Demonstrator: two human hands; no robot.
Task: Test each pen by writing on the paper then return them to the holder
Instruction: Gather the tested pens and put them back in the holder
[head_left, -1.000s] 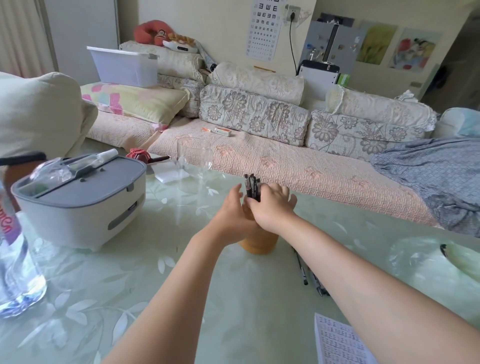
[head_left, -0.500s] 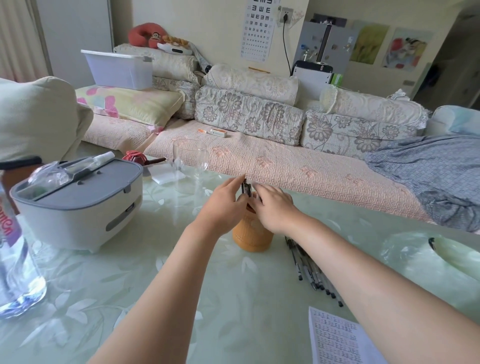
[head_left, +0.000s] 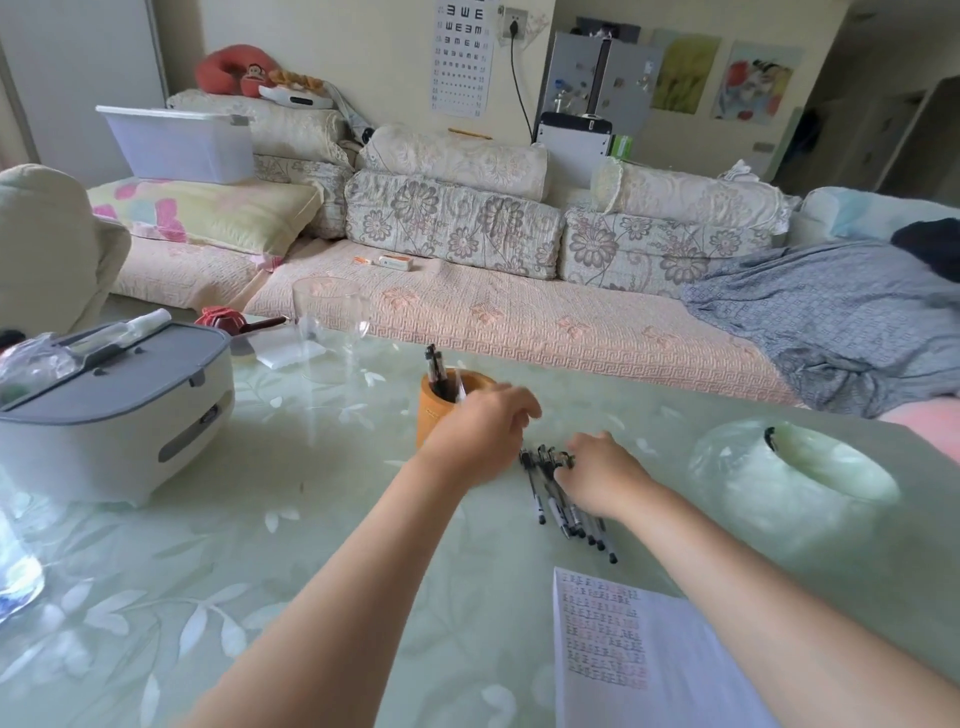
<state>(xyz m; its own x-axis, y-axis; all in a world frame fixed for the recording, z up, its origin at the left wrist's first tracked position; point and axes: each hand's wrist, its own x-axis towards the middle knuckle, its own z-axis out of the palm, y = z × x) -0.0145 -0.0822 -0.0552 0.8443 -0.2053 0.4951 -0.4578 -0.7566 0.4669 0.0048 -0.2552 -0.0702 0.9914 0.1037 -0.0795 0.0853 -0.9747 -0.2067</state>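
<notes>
A person's two bare forearms reach across a pale green, leaf-patterned table (head_left: 249, 582) toward the middle of the frame. The left hand (head_left: 480, 434), smeared by motion blur, sits just in front of the orange-brown holder (head_left: 435, 415) and covers its right side. Its fingers look loosely bent, but the blur hides whether they grip anything. A few dark capped pens (head_left: 435, 366) stand upright in the holder, poking above its rim.

Just right of centre, the right hand (head_left: 605, 478) lies palm-down on a bundle of loose pens (head_left: 558, 512) lying flat on the table beside the holder. Its fingertips (head_left: 566, 464) are bent down onto the bundle's far ends. Whether they pinch a pen or merely press on the pile cannot be told. The pens' near ends fan out from under the wrist toward the lower right.

At the lower right edge lies the paper (head_left: 613, 649), a white sheet covered in rows of small writing, apart from both hands. A white box with a grey lid (head_left: 119, 415) stands at the left, an empty clear glass (head_left: 332, 332) is behind the holder, and a floral sofa (head_left: 457, 228) fills the background.
</notes>
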